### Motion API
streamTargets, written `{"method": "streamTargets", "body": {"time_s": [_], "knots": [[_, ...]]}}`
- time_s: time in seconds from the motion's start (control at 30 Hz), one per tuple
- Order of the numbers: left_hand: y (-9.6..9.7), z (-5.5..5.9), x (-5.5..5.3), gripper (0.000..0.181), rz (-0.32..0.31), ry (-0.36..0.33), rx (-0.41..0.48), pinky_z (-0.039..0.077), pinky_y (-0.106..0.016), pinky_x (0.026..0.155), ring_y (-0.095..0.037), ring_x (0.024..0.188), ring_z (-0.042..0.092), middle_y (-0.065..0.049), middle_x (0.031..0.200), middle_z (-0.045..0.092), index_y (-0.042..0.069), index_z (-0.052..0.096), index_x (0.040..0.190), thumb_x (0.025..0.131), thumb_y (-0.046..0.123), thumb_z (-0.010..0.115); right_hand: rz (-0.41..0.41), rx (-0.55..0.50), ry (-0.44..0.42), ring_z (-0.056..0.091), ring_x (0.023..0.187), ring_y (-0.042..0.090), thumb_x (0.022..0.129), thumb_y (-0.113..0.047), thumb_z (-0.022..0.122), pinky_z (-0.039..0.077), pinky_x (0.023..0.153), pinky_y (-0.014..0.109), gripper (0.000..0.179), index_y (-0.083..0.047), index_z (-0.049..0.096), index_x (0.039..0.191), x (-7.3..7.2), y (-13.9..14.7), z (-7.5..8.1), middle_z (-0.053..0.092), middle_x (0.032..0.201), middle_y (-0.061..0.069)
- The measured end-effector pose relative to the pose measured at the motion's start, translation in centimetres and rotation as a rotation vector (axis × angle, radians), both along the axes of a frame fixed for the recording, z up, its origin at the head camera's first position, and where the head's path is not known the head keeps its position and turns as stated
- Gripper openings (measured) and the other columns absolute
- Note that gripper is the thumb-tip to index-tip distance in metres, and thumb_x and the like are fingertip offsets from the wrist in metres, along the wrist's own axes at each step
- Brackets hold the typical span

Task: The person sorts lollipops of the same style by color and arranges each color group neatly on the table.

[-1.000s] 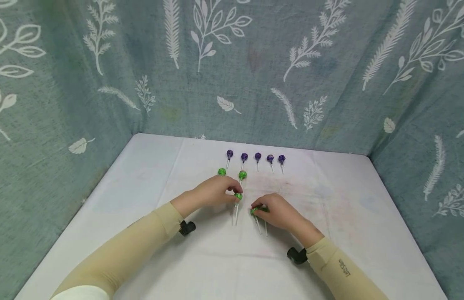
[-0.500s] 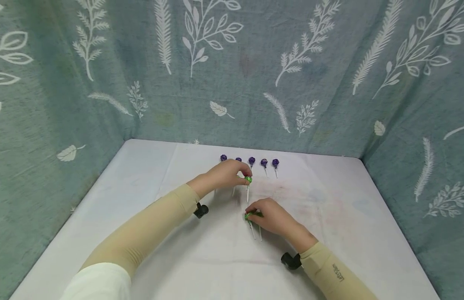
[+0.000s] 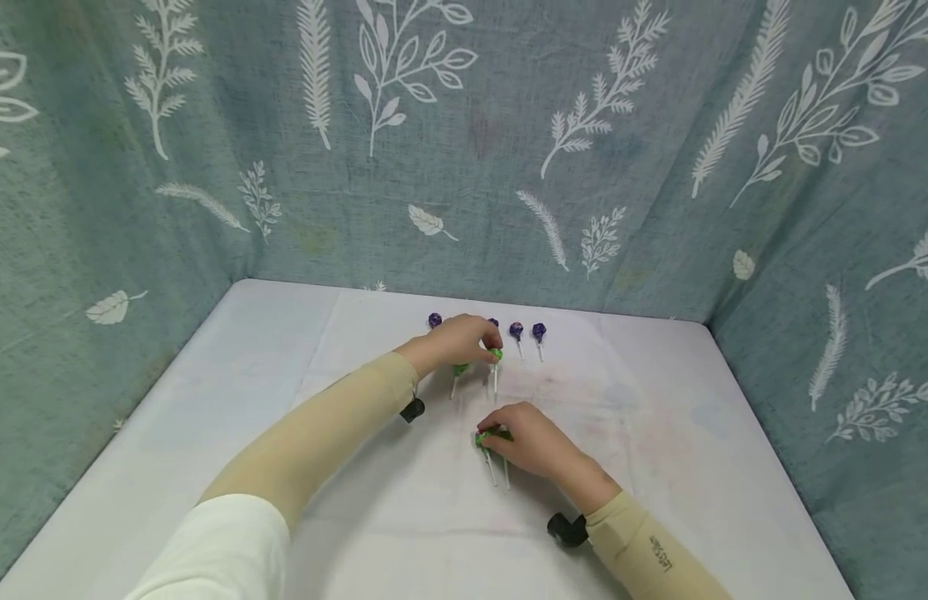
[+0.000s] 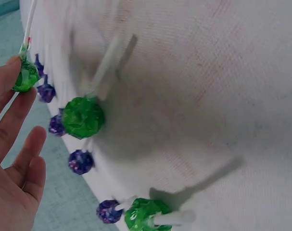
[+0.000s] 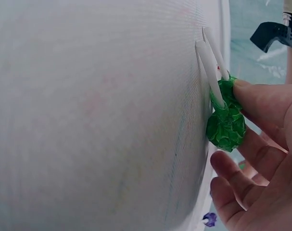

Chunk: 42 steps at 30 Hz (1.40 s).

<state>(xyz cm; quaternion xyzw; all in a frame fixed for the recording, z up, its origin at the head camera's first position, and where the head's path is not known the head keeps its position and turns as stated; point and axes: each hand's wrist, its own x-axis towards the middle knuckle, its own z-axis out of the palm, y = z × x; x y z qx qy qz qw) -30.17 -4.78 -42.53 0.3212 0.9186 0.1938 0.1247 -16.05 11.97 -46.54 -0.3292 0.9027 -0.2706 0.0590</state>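
Observation:
My left hand (image 3: 462, 338) pinches a green-wrapped lollipop (image 4: 26, 77) by its head between thumb and fingers, its white stick pointing toward me over the table. Just beside it lie two other green lollipops, one (image 4: 83, 117) near the fingers and another (image 4: 145, 214) lower in the left wrist view; in the head view the hand and arm partly cover them. Lower and to the right, my right hand (image 3: 534, 442) holds two green lollipops (image 5: 226, 129) together at their heads, close over the cloth, with both sticks angled toward me.
Several purple lollipops (image 3: 516, 330) form a row near the back of the white table (image 3: 403, 542), partly hidden by my left hand. A blue-green curtain (image 3: 464, 150) with white leaf prints hangs behind and along both sides. A black wrist camera (image 3: 567, 529) sits under my right wrist.
My left hand has carried its green lollipop away from me, to the green ones in front of the purple row. The right hand keeps its two lollipops. The view has shifted slightly.

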Motion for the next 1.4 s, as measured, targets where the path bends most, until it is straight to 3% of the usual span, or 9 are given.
{"method": "streamTargets", "body": {"time_s": [0.47,0.9,1.13,1.4], "knots": [[0.0,-1.3,-0.6,0.02,0.013,-0.027,-0.091,0.044,-0.032,0.077,-0.006,0.087,0.054,0.014,0.093,0.059,0.029,0.064,0.099,0.08,0.036,0.067,-0.014,-0.009,-0.003,0.056,0.087,0.003,0.084,-0.025,0.064,0.046,0.075,0.024,0.019,-0.017,0.069,0.101,0.0,-0.2,-0.2,0.063,0.093,-0.013],[-0.1,-1.6,-0.2,0.025,0.032,-0.061,-0.074,0.043,-0.035,0.081,-0.007,0.089,0.054,0.01,0.099,0.061,0.026,0.065,0.103,0.08,0.036,0.068,-0.019,0.005,-0.01,0.056,0.086,0.002,0.084,-0.028,0.065,0.046,0.075,0.024,0.02,-0.018,0.068,0.101,0.0,-0.1,-0.3,0.063,0.092,-0.013],[-0.1,-2.2,-0.7,0.026,0.034,-0.031,-0.076,0.044,-0.034,0.079,-0.005,0.087,0.054,0.012,0.097,0.061,0.028,0.065,0.102,0.078,0.039,0.068,-0.098,-0.004,-0.025,0.055,0.093,0.004,0.084,-0.03,0.064,0.044,0.081,0.03,0.019,-0.021,0.068,0.101,-0.3,0.3,1.2,0.063,0.093,-0.014],[0.2,-2.5,-1.0,0.024,0.026,-0.032,-0.077,0.044,-0.035,0.079,-0.004,0.086,0.054,0.015,0.092,0.06,0.029,0.065,0.1,0.078,0.038,0.069,-0.189,0.008,0.001,0.056,0.097,0.008,0.085,-0.03,0.063,0.045,0.081,0.031,0.021,-0.023,0.066,0.104,-1.9,1.3,3.3,0.063,0.097,-0.011]]}}
